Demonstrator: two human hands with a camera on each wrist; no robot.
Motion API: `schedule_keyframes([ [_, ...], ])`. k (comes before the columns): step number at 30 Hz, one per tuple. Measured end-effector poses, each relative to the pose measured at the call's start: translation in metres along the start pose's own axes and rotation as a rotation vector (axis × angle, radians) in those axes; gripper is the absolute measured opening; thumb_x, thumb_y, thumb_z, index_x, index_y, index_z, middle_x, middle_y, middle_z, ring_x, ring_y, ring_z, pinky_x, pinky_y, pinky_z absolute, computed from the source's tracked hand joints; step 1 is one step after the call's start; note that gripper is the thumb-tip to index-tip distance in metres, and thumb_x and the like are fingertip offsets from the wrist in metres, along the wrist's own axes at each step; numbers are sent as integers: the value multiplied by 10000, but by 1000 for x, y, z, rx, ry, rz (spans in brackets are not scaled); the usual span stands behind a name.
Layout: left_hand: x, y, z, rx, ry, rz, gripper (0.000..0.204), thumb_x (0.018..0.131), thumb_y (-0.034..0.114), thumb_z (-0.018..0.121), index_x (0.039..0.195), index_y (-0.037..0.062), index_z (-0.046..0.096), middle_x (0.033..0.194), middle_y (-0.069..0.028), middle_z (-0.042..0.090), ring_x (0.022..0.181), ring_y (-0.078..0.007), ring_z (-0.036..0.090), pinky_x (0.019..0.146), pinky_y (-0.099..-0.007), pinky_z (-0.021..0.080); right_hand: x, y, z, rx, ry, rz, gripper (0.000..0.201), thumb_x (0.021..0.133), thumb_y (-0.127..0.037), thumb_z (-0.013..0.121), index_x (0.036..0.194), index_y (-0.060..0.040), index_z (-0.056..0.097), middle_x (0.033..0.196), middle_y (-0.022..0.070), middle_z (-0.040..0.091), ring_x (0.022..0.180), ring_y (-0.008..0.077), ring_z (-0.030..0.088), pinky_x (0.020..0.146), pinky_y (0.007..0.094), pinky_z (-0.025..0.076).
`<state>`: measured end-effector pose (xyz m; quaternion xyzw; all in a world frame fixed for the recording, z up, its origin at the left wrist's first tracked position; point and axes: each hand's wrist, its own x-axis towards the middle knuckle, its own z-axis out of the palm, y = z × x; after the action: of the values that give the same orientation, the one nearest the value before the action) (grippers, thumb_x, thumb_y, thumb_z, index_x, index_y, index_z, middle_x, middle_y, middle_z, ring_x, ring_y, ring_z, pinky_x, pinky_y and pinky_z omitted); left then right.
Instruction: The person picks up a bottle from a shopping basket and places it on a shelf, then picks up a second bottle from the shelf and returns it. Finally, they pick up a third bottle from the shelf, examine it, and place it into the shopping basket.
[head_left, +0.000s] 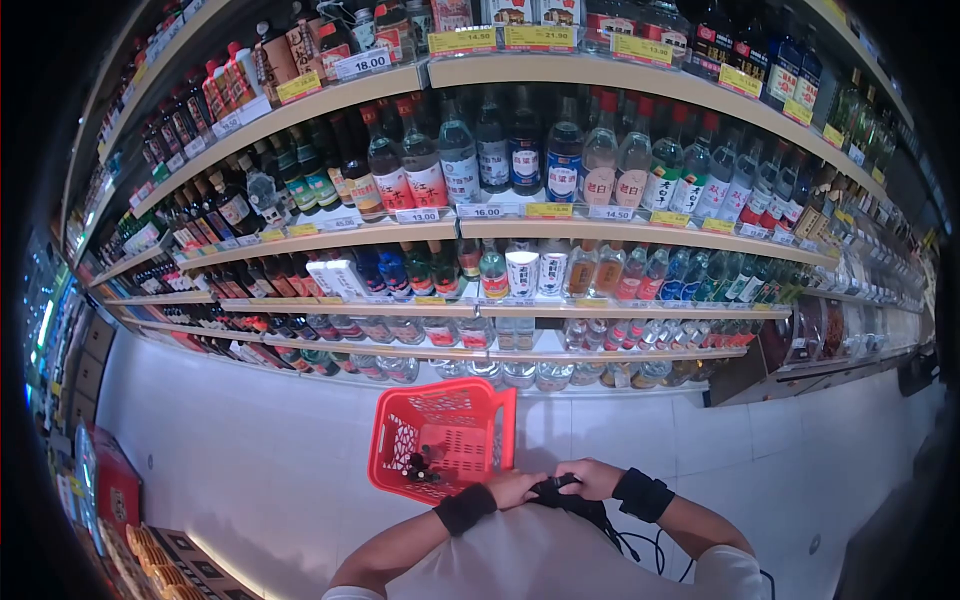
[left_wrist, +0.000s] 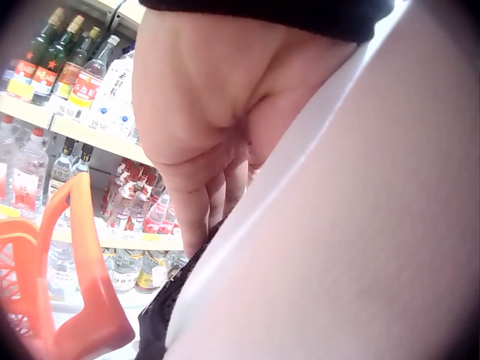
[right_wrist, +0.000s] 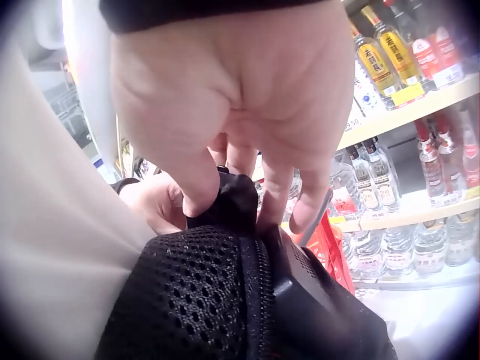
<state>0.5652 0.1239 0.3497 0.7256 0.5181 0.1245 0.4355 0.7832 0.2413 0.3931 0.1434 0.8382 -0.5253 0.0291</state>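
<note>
At the waist, against a white shirt, both hands are on a black mesh zip bag (right_wrist: 180, 292). My left hand (head_left: 513, 488) grips its edge, with the fingers reaching down behind the zip in the left wrist view. My right hand (head_left: 597, 478) pinches dark fabric at the bag's opening between thumb and fingers. A hard black device (right_wrist: 307, 289) with a slotted face sticks out of the bag beside the right fingers. Just beyond the left hand stands a red shopping basket (head_left: 510, 430), with several dark-capped bottles (head_left: 420, 468) inside it.
Long shelves (head_left: 620, 230) of bottles with price tags curve across the front. Pale tiled floor (head_left: 250, 430) lies between them and the person. Black cables (head_left: 650, 548) hang by the right side. Packaged goods (head_left: 155, 560) are at the lower left.
</note>
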Motion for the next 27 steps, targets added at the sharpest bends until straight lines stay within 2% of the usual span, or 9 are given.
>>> schedule_keyframes([
  [5,-4,7,-7,-22,4,10,324,914,195,621,1218,119,538,871,-241,655,860,-450,638,724,-520,507,-8,-14,-5,55,36,15,233,865,-132,688,1055,-46,584,895,109,647,834,258,647,769,357,505],
  [12,0,45,-70,152,146,109,319,890,117,589,1197,76,511,845,-221,649,852,-446,641,716,-502,502,-2,-45,-44,305,219,68,249,916,-230,657,1066,-40,598,905,35,609,883,125,579,771,294,485],
  [13,1,55,-85,248,131,85,298,874,81,548,1168,60,506,951,-203,656,922,-415,646,758,-486,519,9,-31,-45,360,318,31,232,935,-232,622,1048,-29,619,907,52,627,853,137,601,756,305,503],
  [16,18,39,-99,415,337,273,336,857,54,559,1192,66,538,1130,-158,643,997,-355,647,795,-428,556,29,-23,-60,193,491,9,225,927,-230,621,1019,-25,638,927,80,648,822,182,639,722,342,522],
  [17,22,37,-104,531,375,315,313,849,65,538,1161,60,549,1190,-127,621,1060,-323,631,841,-401,553,37,-19,-64,33,527,-5,206,886,-215,644,950,-21,671,891,119,683,773,230,674,694,368,534],
  [20,27,51,-123,698,317,317,267,848,102,535,1111,60,554,1158,-122,632,1051,-309,637,844,-393,550,51,-25,-75,-40,409,184,176,865,-155,633,946,-12,696,845,108,704,761,196,685,716,329,540],
  [21,28,54,-126,721,310,313,257,847,105,533,1099,61,552,1153,-120,634,1047,-305,639,842,-390,550,58,-24,-76,-140,471,223,194,827,-183,655,878,-6,715,757,117,707,697,206,691,680,331,544],
  [24,34,57,-131,761,294,320,235,847,111,528,1077,68,548,1140,-115,639,1041,-295,643,839,-383,550,61,-25,-85,-238,414,273,222,773,-200,692,847,7,720,736,131,702,685,208,690,671,328,544],
  [27,37,58,-129,744,299,356,241,854,111,526,1091,74,548,1147,-117,643,1053,-290,642,846,-382,547,58,-26,-99,-264,222,240,229,723,-192,720,829,11,724,725,127,702,673,206,687,656,334,545],
])
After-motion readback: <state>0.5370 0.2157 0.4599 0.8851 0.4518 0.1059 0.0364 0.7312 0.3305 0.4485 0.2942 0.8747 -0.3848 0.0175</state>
